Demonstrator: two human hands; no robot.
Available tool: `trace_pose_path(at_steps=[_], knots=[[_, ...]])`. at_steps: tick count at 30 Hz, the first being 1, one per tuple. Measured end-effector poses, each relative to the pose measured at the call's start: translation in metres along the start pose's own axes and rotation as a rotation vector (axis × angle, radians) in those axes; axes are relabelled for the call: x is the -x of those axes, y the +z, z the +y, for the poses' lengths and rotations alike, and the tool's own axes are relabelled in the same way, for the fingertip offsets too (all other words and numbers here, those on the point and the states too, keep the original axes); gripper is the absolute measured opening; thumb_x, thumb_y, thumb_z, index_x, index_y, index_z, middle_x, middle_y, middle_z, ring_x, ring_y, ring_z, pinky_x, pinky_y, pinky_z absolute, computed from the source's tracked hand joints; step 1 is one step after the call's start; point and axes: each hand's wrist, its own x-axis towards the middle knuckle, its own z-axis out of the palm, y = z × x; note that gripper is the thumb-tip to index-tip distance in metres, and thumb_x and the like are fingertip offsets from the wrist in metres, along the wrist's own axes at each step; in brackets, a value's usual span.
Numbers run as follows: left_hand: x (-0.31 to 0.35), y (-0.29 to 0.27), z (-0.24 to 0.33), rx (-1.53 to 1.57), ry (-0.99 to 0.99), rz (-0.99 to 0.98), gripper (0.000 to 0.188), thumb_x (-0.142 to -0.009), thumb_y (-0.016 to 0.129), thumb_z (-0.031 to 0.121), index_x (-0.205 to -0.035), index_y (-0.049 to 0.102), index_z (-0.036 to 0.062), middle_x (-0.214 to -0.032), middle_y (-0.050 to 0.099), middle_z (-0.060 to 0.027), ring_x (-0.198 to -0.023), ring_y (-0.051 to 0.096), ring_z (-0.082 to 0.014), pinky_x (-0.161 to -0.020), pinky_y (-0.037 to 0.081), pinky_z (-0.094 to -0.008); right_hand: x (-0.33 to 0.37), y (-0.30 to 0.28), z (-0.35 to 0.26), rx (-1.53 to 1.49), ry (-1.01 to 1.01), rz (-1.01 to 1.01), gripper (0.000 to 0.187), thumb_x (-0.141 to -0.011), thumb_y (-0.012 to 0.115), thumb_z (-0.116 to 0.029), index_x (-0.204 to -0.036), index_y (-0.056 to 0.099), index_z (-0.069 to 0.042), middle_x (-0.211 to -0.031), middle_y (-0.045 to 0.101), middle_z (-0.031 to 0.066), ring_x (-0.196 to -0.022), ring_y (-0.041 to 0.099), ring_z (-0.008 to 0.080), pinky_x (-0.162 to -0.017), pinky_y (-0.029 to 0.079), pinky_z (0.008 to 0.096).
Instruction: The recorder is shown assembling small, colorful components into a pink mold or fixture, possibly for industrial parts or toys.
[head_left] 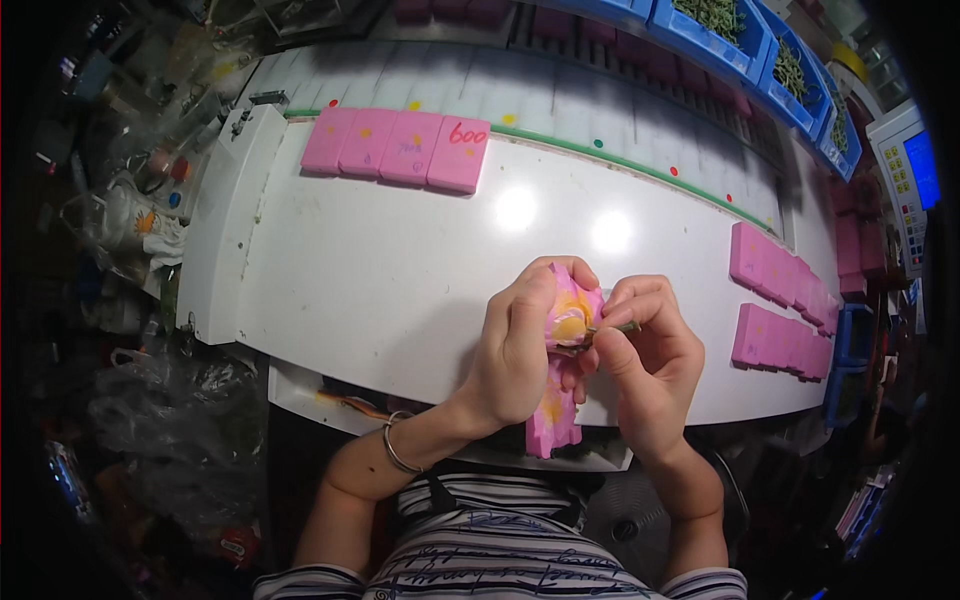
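The right hand point(655, 360) pinches a thin green piece point(627, 327) between thumb and forefinger, against a pink packet point(572, 312) just right of the frame's centre. The left hand point(512, 345) has its fingers curled round that packet, probably to steady it. Its contents and some fingertips are hidden (the green piece's inner end too). Beyond, on the white table point(380, 270), pink blocks point(395, 148) line up at upper left, likely out of the hands' way; blue trays point(752, 62) at upper right are cut off
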Motion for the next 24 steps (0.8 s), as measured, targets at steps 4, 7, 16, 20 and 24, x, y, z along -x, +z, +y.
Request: trace_pose_path(at_steps=[4,7,16,20,24], knots=[[-0.002,0.003,-0.005,0.168,0.003,0.016,0.042,-0.099,0.019,0.034,-0.105,0.044,0.0010,-0.067,0.052,-0.0065,-0.047,0.050,-0.0106,-0.041,0.045,-0.0230,0.001,0.000,-0.002,-0.030,0.057,-0.002,0.006,-0.082,0.058,0.007,-0.087,0.054,0.005,-0.098,0.045,0.0106,-0.063,0.054,0.0110,-0.048,0.048,0.0197],[-0.004,0.007,-0.005,0.213,-0.016,0.052,0.043,-0.099,0.017,0.036,-0.106,0.043,0.0022,-0.066,0.052,-0.0068,-0.046,0.050,-0.0120,-0.041,0.045,-0.0239,0.000,0.001,-0.005,-0.068,0.072,0.015,0.006,-0.082,0.058,0.007,-0.086,0.054,0.005,-0.098,0.045,0.0103,-0.064,0.055,0.0113,-0.048,0.048,0.0197],[-0.014,-0.002,-0.016,0.010,0.262,0.195,0.044,-0.100,0.019,0.039,-0.117,0.042,0.0050,-0.067,0.052,-0.0066,-0.051,0.051,-0.0112,-0.049,0.045,-0.0228,0.000,-0.001,-0.014,0.032,-0.088,0.013,0.010,-0.082,0.058,0.006,-0.092,0.060,0.005,-0.096,0.048,0.0097,-0.082,0.051,0.0133,-0.070,0.046,0.0238],[-0.009,-0.029,-0.013,-0.006,-0.041,0.013,0.056,-0.098,0.022,0.044,-0.114,0.050,-0.0020,-0.076,0.058,-0.0105,-0.064,0.057,-0.0148,-0.063,0.050,-0.0241,0.001,-0.013,-0.017,0.126,-0.173,0.069,0.016,-0.082,0.060,0.003,-0.098,0.064,0.005,-0.096,0.048,0.0089,-0.080,0.051,0.0128,-0.068,0.044,0.0216],[0.013,-0.013,-0.001,0.067,-0.013,-0.183,0.045,-0.097,0.040,0.035,-0.104,0.056,-0.0070,-0.086,0.062,-0.0101,-0.074,0.060,-0.0139,-0.071,0.049,-0.0233,0.002,-0.013,-0.013,0.277,-0.313,-0.015,0.024,-0.080,0.064,0.001,-0.104,0.066,0.002,-0.097,0.047,0.0090,-0.077,0.051,0.0132,-0.064,0.044,0.0217]])
